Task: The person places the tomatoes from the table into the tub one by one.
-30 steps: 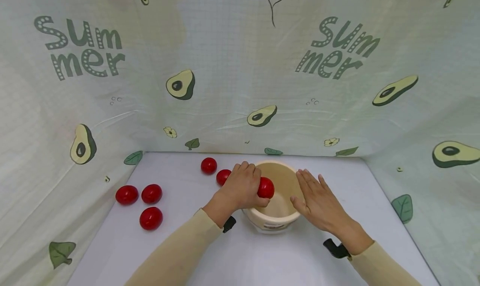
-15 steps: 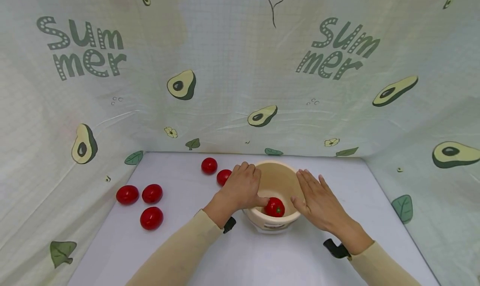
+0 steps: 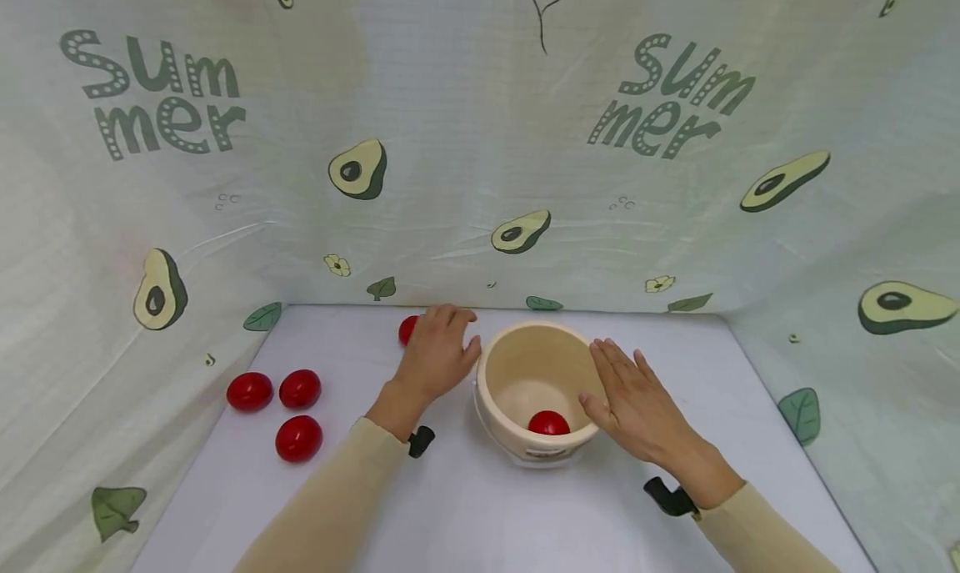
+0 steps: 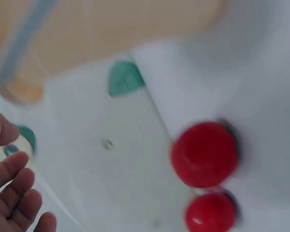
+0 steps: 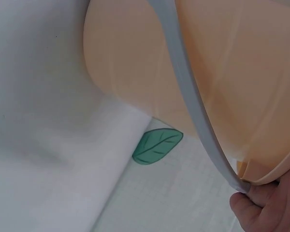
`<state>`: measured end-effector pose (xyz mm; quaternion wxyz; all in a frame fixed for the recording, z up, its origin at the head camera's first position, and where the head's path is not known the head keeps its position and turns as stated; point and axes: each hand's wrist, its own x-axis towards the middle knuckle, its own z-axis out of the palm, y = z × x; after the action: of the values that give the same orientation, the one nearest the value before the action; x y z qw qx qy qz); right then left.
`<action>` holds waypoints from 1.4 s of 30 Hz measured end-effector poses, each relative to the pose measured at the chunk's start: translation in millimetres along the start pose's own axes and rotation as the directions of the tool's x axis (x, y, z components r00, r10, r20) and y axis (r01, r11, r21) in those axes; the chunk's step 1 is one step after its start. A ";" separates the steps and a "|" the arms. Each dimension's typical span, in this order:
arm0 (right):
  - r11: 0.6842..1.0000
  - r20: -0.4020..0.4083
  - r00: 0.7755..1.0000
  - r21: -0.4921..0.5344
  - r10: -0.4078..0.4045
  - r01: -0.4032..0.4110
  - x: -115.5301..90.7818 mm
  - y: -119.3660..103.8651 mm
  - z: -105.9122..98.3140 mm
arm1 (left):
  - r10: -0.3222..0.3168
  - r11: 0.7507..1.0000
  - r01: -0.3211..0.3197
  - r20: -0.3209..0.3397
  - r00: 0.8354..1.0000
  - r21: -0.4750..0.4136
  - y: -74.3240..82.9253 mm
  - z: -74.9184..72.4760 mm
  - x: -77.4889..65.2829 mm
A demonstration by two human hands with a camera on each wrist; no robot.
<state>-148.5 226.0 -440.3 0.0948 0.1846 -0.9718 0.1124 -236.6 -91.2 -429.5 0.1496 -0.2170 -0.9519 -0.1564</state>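
Observation:
A cream bucket [image 3: 489, 402] with a grey handle [image 5: 191, 104] stands on the table, and one red tomato [image 3: 548, 423] lies at its bottom. My left hand [image 3: 435, 352] is just left of the bucket with loosely bent fingers, holding nothing. Behind it a tomato [image 3: 407, 329] partly shows in the head view. The left wrist view, blurred, has a tomato [image 4: 204, 154] and a smaller-looking tomato [image 4: 210, 212] apart from the fingers. Fingers straight, my right hand [image 3: 637, 398] rests against the bucket's right rim.
At the table's left lie three more tomatoes: a far-left tomato [image 3: 250, 391], a tomato beside it [image 3: 300, 389] and a nearer tomato [image 3: 298, 438]. A cloth backdrop [image 3: 442, 123] with avocado prints encloses the white table [image 3: 480, 515].
The left hand let go of a tomato, which dropped into the bucket. That hand has since moved left, away from the rim, over the back tomatoes. The right hand stays in place.

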 end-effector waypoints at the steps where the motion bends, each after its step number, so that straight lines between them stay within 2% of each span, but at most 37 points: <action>1: 1.000 -0.002 1.000 0.000 -0.002 0.002 0.3 0.2 0.2 | -0.029 1.000 0.029 -0.001 1.000 0.011 -9.3 2.0 -0.4; 3: 1.000 -0.005 1.000 0.001 -0.007 0.007 1.1 0.5 0.5 | -0.072 0.996 0.071 0.036 0.997 0.046 -25.2 7.4 -2.1; 5: 1.000 -0.009 1.000 0.003 -0.014 0.014 1.7 0.7 0.2 | -0.106 0.991 0.095 0.117 0.987 0.094 -37.1 14.5 -4.2; 7: 1.000 -0.011 1.000 0.006 -0.020 0.020 2.4 0.9 0.1 | -0.123 0.986 0.096 0.198 0.972 0.138 -45.5 21.9 -6.2; 10: 1.000 -0.007 1.000 0.009 -0.026 0.026 2.9 0.9 0.1 | -0.131 0.979 0.083 0.259 0.957 0.188 -53.6 33.0 -7.6; 15: 0.999 -0.006 0.999 0.020 -0.031 0.031 2.7 0.8 0.7 | -0.122 0.968 0.050 0.286 0.950 0.248 -61.3 47.4 -6.4; 21: 0.999 -0.005 0.999 0.027 -0.032 0.033 2.4 0.4 0.4 | -0.161 0.962 0.070 0.340 0.927 0.265 -67.7 55.3 -2.7; 23: 0.999 -0.006 0.999 0.024 -0.032 0.032 2.5 0.2 0.6 | -0.169 0.960 0.075 0.344 0.924 0.269 -70.7 57.7 -1.7; 25: 0.999 -0.010 0.999 0.024 -0.032 0.032 2.8 0.3 1.4 | -0.168 0.958 0.075 0.335 0.927 0.275 -73.3 59.1 -1.5; 27: 0.999 -0.012 0.999 0.023 -0.031 0.031 2.9 0.4 2.1 | -0.158 0.957 0.069 0.307 0.939 0.281 -74.8 58.2 -2.1; 30: 0.999 -0.013 0.999 0.022 -0.029 0.030 2.8 0.9 2.6 | -0.129 0.958 0.063 0.226 0.966 0.279 -73.8 51.1 -2.3; 33: 0.999 -0.009 1.000 0.017 -0.029 0.029 2.4 1.3 1.9 | -0.095 0.964 0.058 0.129 0.987 0.260 -68.5 36.0 -0.3; 38: 0.999 -0.013 0.999 0.013 -0.032 0.032 1.3 2.4 -0.5 | -0.022 0.976 0.022 -0.002 1.000 0.216 -48.5 1.8 8.3; 40: 0.999 -0.011 0.999 0.015 -0.030 0.031 1.0 3.2 -1.1 | 0.014 0.979 -0.007 -0.031 0.999 0.205 -35.8 -10.8 12.5; 42: 1.000 -0.010 1.000 0.014 -0.027 0.028 0.6 3.9 -1.4 | 0.049 0.979 -0.042 -0.032 0.998 0.198 -20.3 -20.3 16.7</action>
<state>-150.3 229.8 -439.5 0.1000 0.1980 -0.9678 0.1187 -255.8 -109.8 -409.9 0.1914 -0.2197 -0.9546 -0.0621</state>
